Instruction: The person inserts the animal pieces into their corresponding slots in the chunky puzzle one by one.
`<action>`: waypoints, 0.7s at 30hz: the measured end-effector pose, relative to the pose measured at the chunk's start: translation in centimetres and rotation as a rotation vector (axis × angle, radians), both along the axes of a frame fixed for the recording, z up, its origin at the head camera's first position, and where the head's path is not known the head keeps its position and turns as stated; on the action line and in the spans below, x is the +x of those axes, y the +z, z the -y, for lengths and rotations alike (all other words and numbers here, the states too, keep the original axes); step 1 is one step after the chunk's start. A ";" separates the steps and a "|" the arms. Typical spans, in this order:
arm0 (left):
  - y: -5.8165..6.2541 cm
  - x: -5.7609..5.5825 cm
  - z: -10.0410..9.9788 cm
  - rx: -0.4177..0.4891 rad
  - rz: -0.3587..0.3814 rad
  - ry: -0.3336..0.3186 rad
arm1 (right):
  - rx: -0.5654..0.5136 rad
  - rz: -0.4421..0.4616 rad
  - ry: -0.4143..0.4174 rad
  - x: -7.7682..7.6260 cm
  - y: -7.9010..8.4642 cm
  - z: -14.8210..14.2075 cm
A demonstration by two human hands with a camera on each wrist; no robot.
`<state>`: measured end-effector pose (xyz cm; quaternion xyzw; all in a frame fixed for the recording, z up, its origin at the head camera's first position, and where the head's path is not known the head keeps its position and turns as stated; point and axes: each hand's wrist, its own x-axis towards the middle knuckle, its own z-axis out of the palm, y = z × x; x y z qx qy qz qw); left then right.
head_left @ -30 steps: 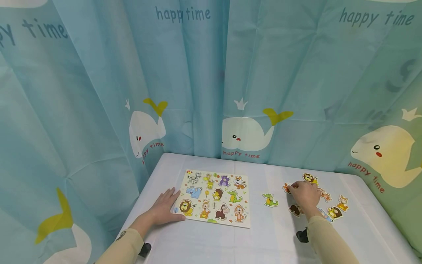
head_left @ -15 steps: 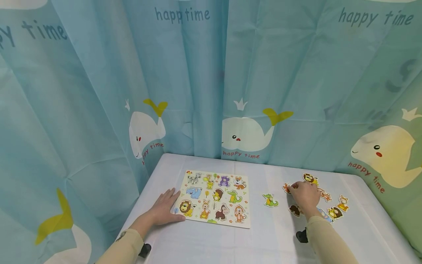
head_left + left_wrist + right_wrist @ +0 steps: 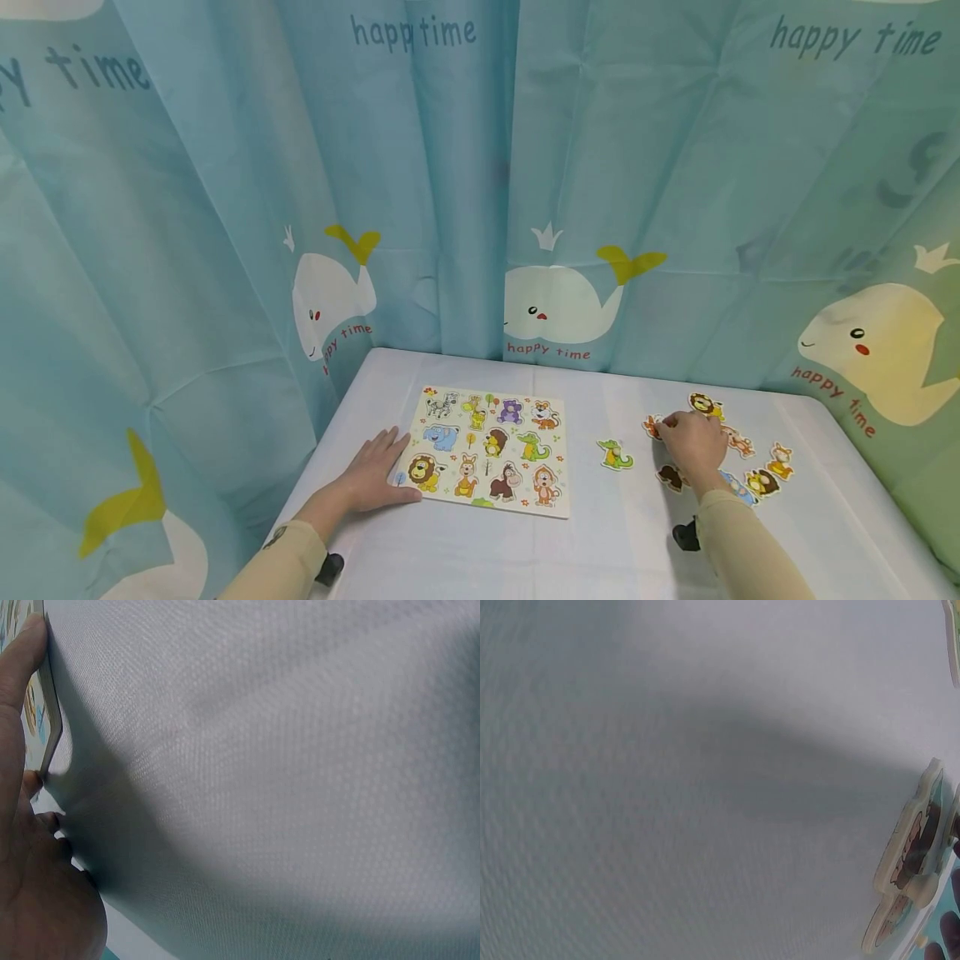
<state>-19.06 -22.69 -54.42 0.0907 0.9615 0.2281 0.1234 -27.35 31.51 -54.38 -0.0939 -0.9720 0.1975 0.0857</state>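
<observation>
L hand [image 3: 375,472] lay w/ fingers [image 3: 387,442] out along L edge of board [image 3: 483,477], thumb on it, while R hand [image 3: 696,447] pinched orange pc [image 3: 651,427] on table [image 3: 592,542] R of board, w/ croc pc [image 3: 615,456] btwn the two & other pcs [image 3: 762,483] close by

1. From here I see a left hand [image 3: 34,877] at the left edge, its thumb [image 3: 24,654] touching a printed board [image 3: 36,739].
2. Pale textured cloth [image 3: 292,765] fills the rest, with soft shadow [image 3: 124,825] beside the hand.
</observation>
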 end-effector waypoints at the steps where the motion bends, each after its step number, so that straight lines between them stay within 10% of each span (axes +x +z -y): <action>1: 0.0 0.0 0.0 -0.001 -0.001 -0.001 | 0.001 0.000 -0.001 0.0 0.0 0.0; 21: -0.2 -0.1 0.1 -0.002 -0.010 -0.003 | 0.019 -0.027 0.007 0.0 -0.3 -0.2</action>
